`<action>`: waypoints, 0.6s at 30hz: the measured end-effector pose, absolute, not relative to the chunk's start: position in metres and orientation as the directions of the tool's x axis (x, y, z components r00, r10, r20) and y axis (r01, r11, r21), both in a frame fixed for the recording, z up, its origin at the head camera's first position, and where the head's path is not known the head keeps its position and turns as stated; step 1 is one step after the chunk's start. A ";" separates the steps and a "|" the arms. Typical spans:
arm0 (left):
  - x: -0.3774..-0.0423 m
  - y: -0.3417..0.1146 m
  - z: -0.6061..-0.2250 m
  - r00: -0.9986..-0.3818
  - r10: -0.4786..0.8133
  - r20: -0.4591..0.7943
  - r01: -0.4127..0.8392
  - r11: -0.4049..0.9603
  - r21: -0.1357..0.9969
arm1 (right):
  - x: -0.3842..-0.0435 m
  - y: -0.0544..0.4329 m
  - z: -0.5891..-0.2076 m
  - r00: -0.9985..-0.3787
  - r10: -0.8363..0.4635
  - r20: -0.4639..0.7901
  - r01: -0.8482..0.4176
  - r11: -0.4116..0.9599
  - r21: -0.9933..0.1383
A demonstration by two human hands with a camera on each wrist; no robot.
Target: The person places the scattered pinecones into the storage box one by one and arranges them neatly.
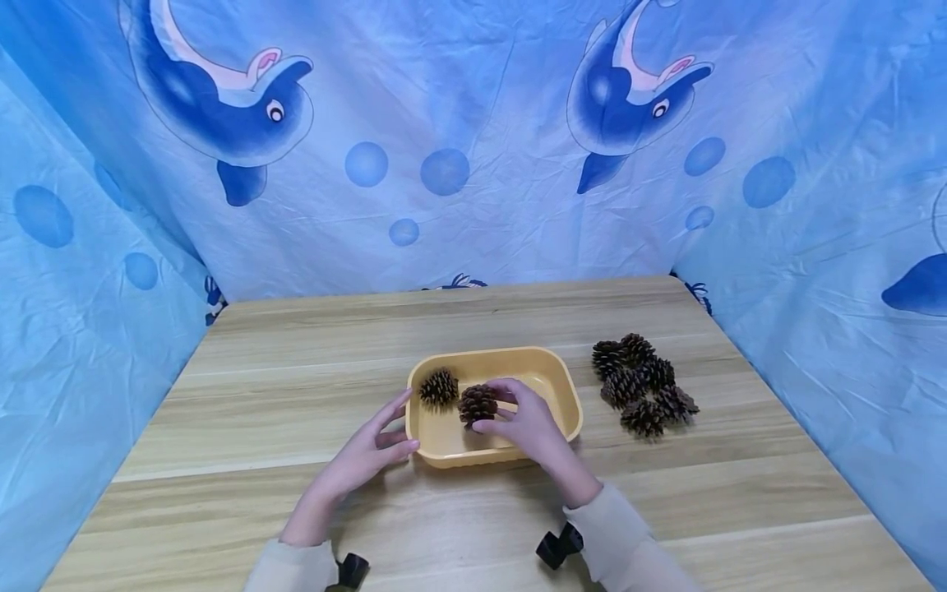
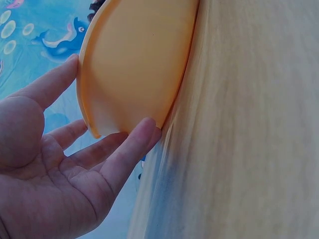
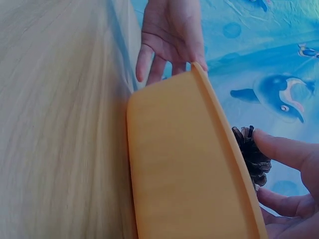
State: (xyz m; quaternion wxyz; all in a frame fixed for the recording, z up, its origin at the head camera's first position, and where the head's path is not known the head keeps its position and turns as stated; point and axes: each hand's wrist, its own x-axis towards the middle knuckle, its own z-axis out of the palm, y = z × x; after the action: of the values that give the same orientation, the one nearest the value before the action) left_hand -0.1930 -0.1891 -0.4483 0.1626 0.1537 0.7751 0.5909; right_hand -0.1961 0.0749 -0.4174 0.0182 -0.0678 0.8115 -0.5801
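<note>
A yellow-orange plastic tray [image 1: 565, 395] with rounded corners stands on the wooden table. My right hand [image 1: 534, 426] pinches a brown pine cone [image 1: 477, 404] between thumb and fingers, over the middle of the tray. In the right wrist view this cone [image 3: 255, 158] shows just past the tray's rim, with fingertips at both its ends. A second pine cone [image 1: 440, 388] lies inside, near the tray's left end. My left hand [image 1: 358, 460] rests its spread, fairly straight fingers against the tray's left end. The left wrist view shows those fingertips [image 2: 145, 125] along the outer wall and rim.
To the right of the tray, several more pine cones [image 1: 624, 386] lie in a cluster on the table [image 1: 296, 370]. A blue curtain [image 1: 510, 222] with dolphins hangs behind and at both sides. Dark devices [image 1: 560, 546] are strapped at both wrists.
</note>
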 end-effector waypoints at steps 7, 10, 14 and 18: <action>-0.193 -0.189 -0.448 -0.898 0.434 -0.073 0.044 0.254 0.966 | -0.201 0.059 -0.420 -0.975 -0.222 0.029 -0.102 0.324 -0.941; -0.193 -0.189 -0.448 -0.897 0.436 -0.070 0.049 0.256 0.965 | -0.201 0.054 -0.420 -0.969 -0.247 0.018 -0.102 0.333 -0.937; -0.193 -0.189 -0.449 -0.894 0.443 -0.062 0.059 0.254 0.965 | -0.202 0.047 -0.420 -0.964 -0.266 0.004 -0.106 0.368 -0.924; -0.193 -0.190 -0.449 -0.889 0.454 -0.050 0.074 0.251 0.965 | -0.203 0.040 -0.422 -0.958 -0.288 -0.007 -0.116 0.408 -0.906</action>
State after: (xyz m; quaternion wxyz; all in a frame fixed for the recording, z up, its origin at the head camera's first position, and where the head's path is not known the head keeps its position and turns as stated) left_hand -0.1928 -0.1896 -0.4489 0.1620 0.1705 0.7741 0.5877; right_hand -0.2026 0.0403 -0.4220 0.0812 -0.1208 0.8350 -0.5307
